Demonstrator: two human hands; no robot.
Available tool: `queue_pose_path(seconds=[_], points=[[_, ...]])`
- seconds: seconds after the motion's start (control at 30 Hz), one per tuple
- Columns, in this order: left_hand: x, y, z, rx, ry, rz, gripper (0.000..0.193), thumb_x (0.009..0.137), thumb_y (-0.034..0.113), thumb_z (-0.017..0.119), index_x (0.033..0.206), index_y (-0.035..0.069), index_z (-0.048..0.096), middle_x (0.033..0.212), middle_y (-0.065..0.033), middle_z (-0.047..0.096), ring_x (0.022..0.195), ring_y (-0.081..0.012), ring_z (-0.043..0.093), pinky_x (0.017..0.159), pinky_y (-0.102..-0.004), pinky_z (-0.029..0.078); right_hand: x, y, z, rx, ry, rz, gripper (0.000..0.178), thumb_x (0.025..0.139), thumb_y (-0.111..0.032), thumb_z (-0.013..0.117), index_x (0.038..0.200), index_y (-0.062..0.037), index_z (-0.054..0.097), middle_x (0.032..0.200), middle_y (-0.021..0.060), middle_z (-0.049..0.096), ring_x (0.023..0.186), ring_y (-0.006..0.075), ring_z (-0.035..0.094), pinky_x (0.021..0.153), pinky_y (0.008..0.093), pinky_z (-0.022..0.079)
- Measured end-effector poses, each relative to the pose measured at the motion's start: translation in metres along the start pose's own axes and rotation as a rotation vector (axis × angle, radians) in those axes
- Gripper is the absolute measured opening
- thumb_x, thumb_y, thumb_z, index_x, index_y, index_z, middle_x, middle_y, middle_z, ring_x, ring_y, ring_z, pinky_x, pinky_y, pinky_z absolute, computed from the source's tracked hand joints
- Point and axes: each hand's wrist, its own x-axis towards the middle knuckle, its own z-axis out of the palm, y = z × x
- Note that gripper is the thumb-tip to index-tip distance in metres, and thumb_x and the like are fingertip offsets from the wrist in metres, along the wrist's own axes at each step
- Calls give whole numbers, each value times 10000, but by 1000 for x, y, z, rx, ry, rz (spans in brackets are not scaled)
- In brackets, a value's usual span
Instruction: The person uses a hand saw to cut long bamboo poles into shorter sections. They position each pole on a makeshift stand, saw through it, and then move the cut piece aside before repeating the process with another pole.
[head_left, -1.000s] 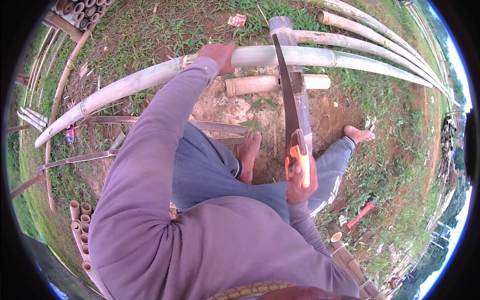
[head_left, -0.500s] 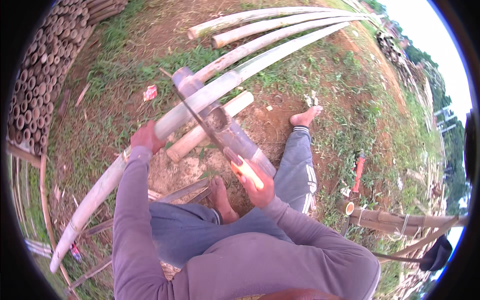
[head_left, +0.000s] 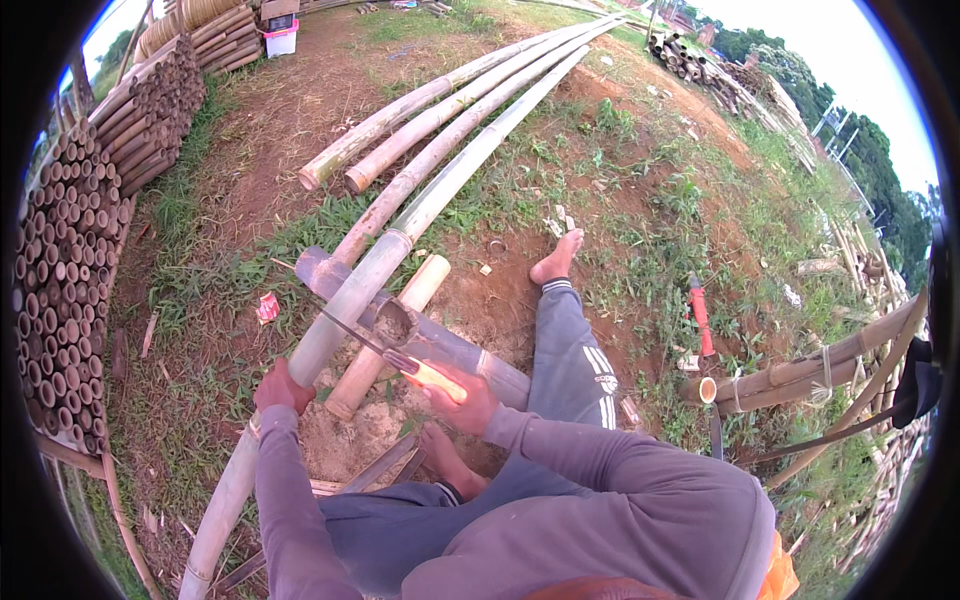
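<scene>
I can't make out the small white mark (head_left: 606, 383) on my striped trousers (head_left: 562, 330), nor any print on the red-and-white wrapper (head_left: 267, 308) off to my left. My left hand (head_left: 284, 388) is clamped over the pole (head_left: 368, 272), its arm reaching forward; my right hand (head_left: 468, 400), elbow bent outward, is wrapped round the orange-handled saw (head_left: 403, 362). The blade crosses the pole, which is pale greenish grey with ringed joints and lies slantwise over the dark log (head_left: 465, 352), running far out ahead.
</scene>
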Motion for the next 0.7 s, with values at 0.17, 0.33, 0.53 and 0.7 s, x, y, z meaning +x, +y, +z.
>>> queue_pose_path(seconds=[0.17,0.33,0.53,0.7], points=[[2,5,4,-2,-5,6,673,698,369,897,1214,84,572,1144,-221,747,1072,-423,730,941,-515,579,-86,-15,-65,-65,0,43,478,1018,-203,724,1442,-16,606,1245,152,757,1112,236,740,958,339,577],[4,14,14,8,10,-5,699,691,375,899,1239,94,568,1147,-206,749,1070,-416,733,936,-508,586,31,18,-3,-38,-6,-40,450,1009,-224,734,1410,-43,638,1251,162,750,1089,228,737,931,338,573],[0,-6,7,-83,132,93,924,694,392,922,1463,87,513,1314,-193,679,1253,-404,644,1066,-498,516,58,12,25,-4,-3,-79,432,1001,-239,738,1383,-50,665,1254,157,745,1083,221,723,955,346,561],[-45,68,-123,-897,826,645,611,893,187,840,1412,-6,583,1393,-194,606,1275,-290,601,1113,-434,471,48,19,27,28,11,-1,448,997,-241,742,1395,-53,655,1246,151,746,1102,222,719,977,351,560]])
